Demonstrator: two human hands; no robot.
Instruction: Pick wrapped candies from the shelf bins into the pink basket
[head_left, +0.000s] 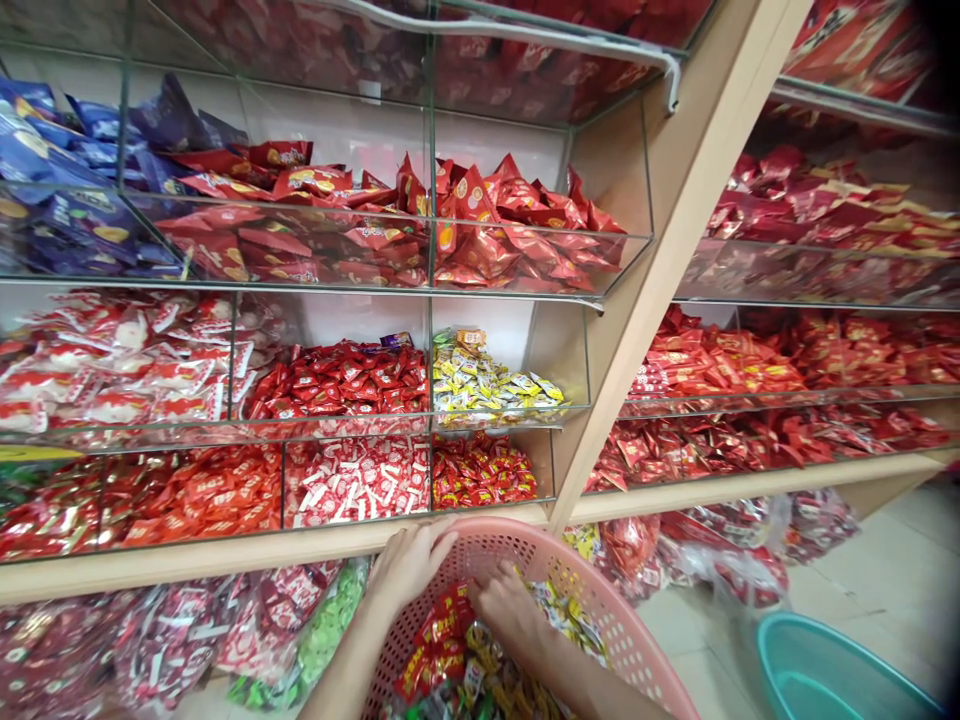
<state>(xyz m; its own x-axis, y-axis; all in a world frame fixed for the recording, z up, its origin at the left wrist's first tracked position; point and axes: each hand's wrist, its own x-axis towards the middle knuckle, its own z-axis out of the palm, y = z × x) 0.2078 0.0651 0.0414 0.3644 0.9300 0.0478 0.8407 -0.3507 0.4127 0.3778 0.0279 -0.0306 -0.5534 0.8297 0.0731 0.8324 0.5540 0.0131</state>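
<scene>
A pink plastic basket [626, 610] with a perforated wall stands below the shelves, filled with wrapped candies. My left hand [409, 565] grips its rim at the far left side, fingers bent over the edge. Inside, my right hand [504, 602] is closed low over the candies, its fingertips partly hidden, so what it may hold cannot be made out. Red candy packets [442, 640] lie just left of the right hand. Yellow-and-white wrapped candies [574, 620] are to its right, and more gold and green wrappers show near the bottom edge.
Wooden shelving with clear-walled compartments rises ahead, holding red packets [487, 210], blue packets [82, 150], yellow candies [487, 385] and red-and-white candies [360, 480]. Bagged candies [187, 635] lie beneath the shelf. A teal basin [832, 665] sits on the tiled floor at right.
</scene>
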